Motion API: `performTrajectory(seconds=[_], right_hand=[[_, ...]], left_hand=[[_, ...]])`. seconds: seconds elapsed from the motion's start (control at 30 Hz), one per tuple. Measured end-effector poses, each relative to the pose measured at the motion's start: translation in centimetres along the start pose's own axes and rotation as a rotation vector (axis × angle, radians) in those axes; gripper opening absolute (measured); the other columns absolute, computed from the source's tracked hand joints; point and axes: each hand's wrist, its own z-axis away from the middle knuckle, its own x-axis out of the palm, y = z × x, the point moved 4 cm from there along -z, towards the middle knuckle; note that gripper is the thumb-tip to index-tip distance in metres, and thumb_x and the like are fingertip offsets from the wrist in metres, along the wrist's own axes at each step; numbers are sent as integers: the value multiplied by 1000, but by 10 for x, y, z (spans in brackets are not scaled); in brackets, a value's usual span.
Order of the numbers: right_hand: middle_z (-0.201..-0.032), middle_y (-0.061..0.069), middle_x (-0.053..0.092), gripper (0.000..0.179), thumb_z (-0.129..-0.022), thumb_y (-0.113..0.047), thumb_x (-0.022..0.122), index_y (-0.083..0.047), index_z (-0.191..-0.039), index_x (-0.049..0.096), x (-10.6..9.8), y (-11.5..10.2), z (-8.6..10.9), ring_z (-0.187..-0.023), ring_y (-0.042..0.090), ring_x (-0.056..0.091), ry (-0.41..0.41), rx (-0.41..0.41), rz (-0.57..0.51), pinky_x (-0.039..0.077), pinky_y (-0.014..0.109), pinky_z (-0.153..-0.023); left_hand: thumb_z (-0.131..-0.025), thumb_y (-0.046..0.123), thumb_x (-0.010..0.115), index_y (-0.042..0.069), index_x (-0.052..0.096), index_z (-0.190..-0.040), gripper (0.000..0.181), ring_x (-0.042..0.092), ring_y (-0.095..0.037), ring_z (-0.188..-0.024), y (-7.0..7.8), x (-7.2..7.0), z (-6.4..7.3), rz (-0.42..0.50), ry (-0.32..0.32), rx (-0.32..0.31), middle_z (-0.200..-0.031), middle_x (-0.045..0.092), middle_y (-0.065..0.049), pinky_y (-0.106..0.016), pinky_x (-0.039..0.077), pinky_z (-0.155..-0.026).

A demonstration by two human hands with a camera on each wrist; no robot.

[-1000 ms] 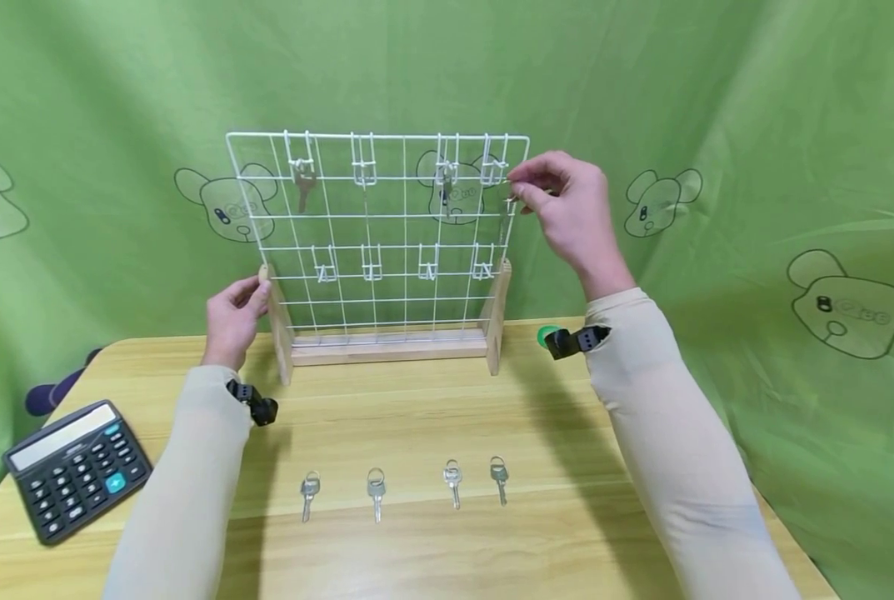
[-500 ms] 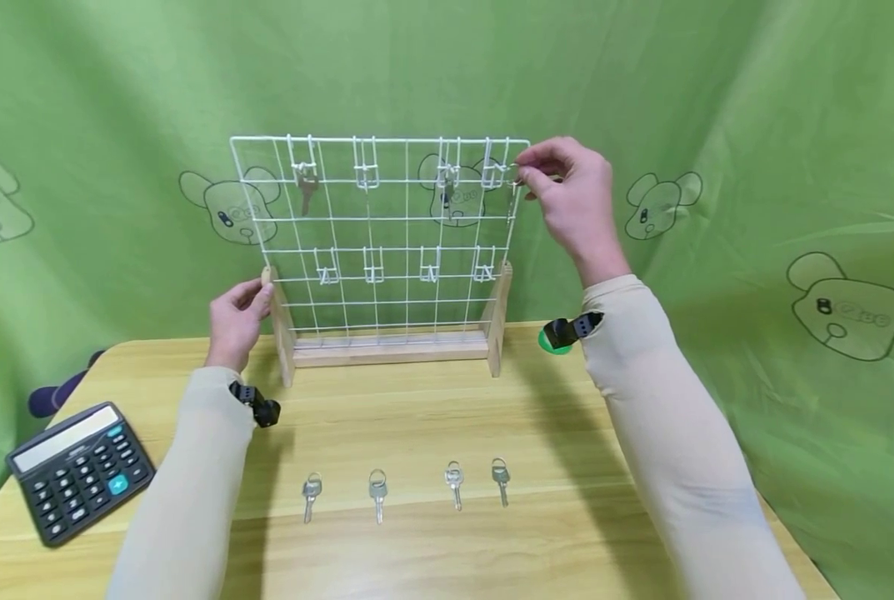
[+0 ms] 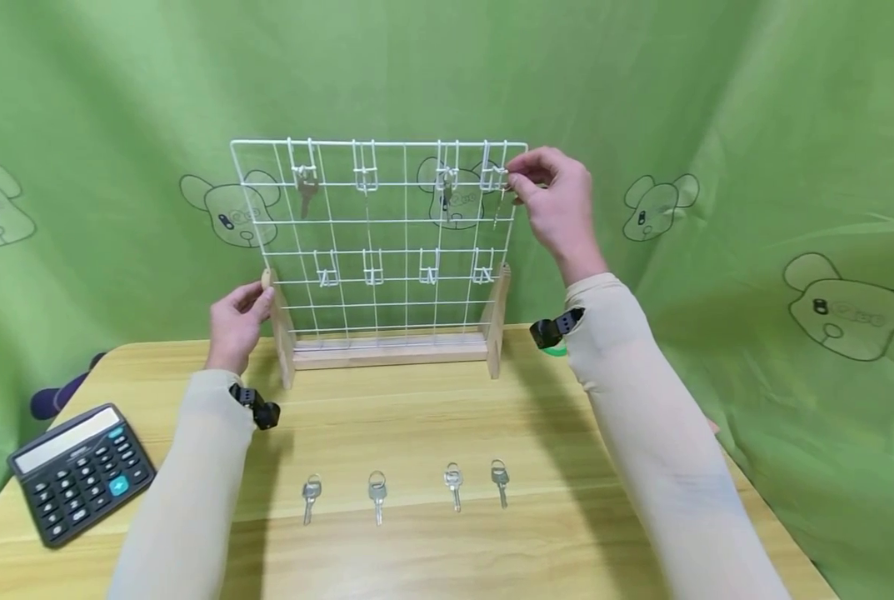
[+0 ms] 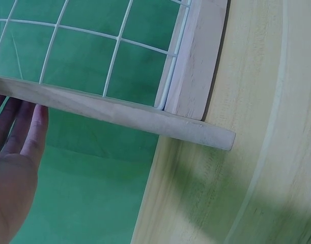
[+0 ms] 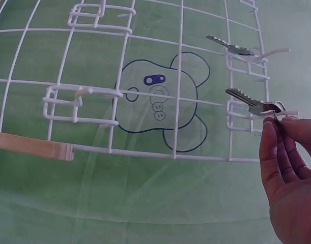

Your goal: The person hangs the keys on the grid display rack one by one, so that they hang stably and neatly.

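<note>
I have the right hand (image 3: 555, 196) up at the top right of the rack (image 3: 387, 357), its thumb and fingers drawn into a narrow pinch at the ring of a key (image 5: 255, 105). The key is at the rightmost upper hook (image 3: 494, 173), its toothed blade pointing down toward the bench (image 3: 417, 417); in the right wrist view I see the ring right by the hook, but I cannot tell whether it is looped around it. The left hand (image 3: 237, 321) grips the left upright (image 3: 282, 337) near its top, thumb on the near side; the left wrist view gives me its other fingers fairly straight against the wood.

A second key (image 3: 307, 197) hangs at the leftmost upper hook, and a third key (image 3: 448, 197) at the hook next to the pinched one. Four lower hooks (image 3: 428, 276) run in a row beneath. Toward me on the bench lie four loose keys (image 3: 377, 490), spaced apart, rings pointing away. A calculator (image 3: 82, 475) lies askew beside the left sleeve (image 3: 187, 483), and a green cloth (image 3: 566, 75) printed with bear faces hangs behind the rack
</note>
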Motion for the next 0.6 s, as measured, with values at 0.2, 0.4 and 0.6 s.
performTrajectory(seconds=[0.2,0.4,0.6], right_hand=[[-103,9,63,15,-93,2,65,1,-107,67,-3,5,-3,-92,23,61,17,-4,-48,58,30,-83],[-101,9,63,15,-92,2,65,0,-107,67,-5,13,-4,-93,22,62,17,35,-71,58,31,-85],[-102,9,63,16,-93,-1,66,0,-109,67,-5,16,2,-91,20,60,10,15,-49,58,30,-83]], left_hand=[[-98,25,62,1,50,-139,49,54,-28,-121,1,1,0,0,8,14,-138,52,-21,-30,49,-101],[-97,27,63,2,51,-139,51,54,-27,-121,-1,1,1,-7,-3,4,-137,53,-18,-28,49,-101],[-96,29,63,3,50,-140,53,53,-28,-123,-1,1,0,2,-5,-11,-140,51,-20,-31,48,-103]])
